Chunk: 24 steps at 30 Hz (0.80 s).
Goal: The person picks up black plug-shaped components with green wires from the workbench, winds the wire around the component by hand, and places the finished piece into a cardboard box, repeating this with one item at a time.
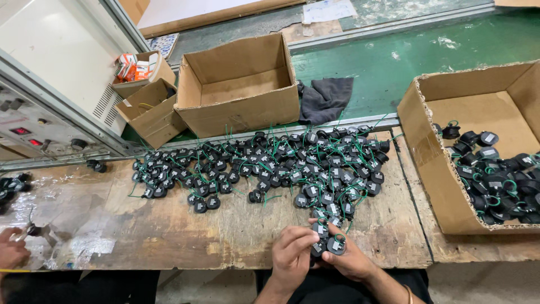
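My left hand (291,251) and my right hand (351,260) meet at the near edge of a worn wooden bench (169,231). Together they clasp a small stack of black round parts (328,241) with grey labels and green wires. Just beyond my fingers a large heap of the same black parts (281,163) spreads across the bench, green wire loops sticking up from it. A cardboard box (444,169) at the right holds several more of these parts (495,180).
An open brown box (239,107) stands behind the heap, with two smaller boxes (149,112) to its left. A dark cloth (325,98) lies on the green belt (405,56). A grey control cabinet (50,84) is at far left. Another person's hand (11,250) works at the lower left.
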Each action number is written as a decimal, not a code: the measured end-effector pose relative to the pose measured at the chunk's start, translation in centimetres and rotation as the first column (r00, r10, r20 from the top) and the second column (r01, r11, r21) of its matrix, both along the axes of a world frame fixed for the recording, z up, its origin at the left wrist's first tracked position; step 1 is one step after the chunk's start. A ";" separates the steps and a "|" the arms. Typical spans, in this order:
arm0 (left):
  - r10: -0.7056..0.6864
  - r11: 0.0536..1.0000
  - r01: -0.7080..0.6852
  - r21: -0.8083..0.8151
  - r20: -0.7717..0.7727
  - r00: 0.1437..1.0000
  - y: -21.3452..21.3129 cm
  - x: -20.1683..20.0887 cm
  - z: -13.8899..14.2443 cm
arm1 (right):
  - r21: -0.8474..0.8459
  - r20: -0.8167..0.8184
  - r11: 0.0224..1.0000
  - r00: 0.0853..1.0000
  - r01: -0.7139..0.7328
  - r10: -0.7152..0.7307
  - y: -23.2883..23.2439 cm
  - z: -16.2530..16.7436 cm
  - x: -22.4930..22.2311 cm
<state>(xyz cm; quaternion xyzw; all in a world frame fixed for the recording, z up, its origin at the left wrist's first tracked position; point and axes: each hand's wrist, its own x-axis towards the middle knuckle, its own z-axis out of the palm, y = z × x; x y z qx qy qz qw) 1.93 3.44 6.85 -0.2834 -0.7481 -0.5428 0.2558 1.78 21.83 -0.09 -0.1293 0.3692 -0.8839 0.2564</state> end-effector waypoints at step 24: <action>0.116 0.987 -0.115 -0.112 0.003 0.993 -1.2 0.5 1.6 | 0.030 0.039 0.998 0.998 0.052 -0.053 -0.1 -0.8 0.3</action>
